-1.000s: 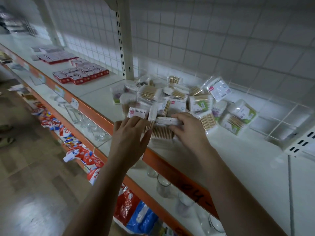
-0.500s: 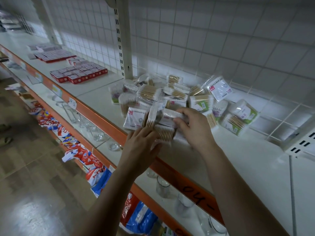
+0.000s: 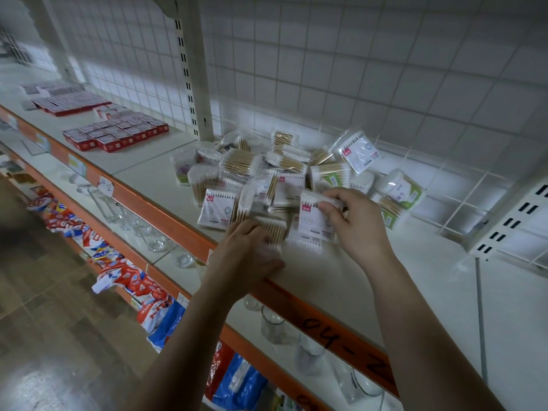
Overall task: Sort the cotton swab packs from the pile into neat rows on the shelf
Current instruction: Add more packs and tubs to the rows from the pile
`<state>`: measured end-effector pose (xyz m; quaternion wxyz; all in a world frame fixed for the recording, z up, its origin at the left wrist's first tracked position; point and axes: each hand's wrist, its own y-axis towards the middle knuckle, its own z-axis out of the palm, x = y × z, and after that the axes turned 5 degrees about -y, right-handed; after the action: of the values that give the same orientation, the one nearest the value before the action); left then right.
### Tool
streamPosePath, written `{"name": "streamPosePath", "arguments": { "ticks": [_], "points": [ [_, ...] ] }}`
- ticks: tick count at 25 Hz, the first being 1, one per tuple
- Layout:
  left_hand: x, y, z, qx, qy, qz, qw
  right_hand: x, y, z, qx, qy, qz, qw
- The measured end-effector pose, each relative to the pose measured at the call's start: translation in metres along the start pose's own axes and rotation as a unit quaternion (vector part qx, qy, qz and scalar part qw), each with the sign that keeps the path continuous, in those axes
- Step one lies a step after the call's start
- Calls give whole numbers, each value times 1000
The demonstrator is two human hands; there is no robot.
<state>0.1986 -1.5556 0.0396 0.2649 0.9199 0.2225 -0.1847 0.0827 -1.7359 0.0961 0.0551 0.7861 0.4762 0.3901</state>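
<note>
Orange shelf edge (image 3: 284,301) at lower right reads "04-2". My right hand (image 3: 355,223) pinches a red-tagged pack (image 3: 311,218), print blurred. My left hand (image 3: 247,253) grips a wooden-stick pack (image 3: 274,228).

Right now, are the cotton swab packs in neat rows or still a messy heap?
Still a heap: the cotton swab packs lie overlapping at all angles by the wire back, none in rows.

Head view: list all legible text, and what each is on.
"04-2": handwritten on the orange shelf edge.
"-2", first characters unclear: white tag on that edge.
"04-", rest hidden: small tag on the lower shelf edge.
Print on the cotton swab packs, red boxes and snack bags: too blurred to read.
</note>
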Motion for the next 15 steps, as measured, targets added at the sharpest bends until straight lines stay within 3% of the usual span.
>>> {"name": "streamPosePath", "arguments": {
  "ticks": [8, 15],
  "points": [
    [-3, 8, 5, -15, 13, -33, 999, -16, -16, -8, -15, 5, 29, 999],
    [-3, 9, 2, 25, 13, -25, 999, -21, -25, -16, -36, 3, 46, 998]
  ]
}}
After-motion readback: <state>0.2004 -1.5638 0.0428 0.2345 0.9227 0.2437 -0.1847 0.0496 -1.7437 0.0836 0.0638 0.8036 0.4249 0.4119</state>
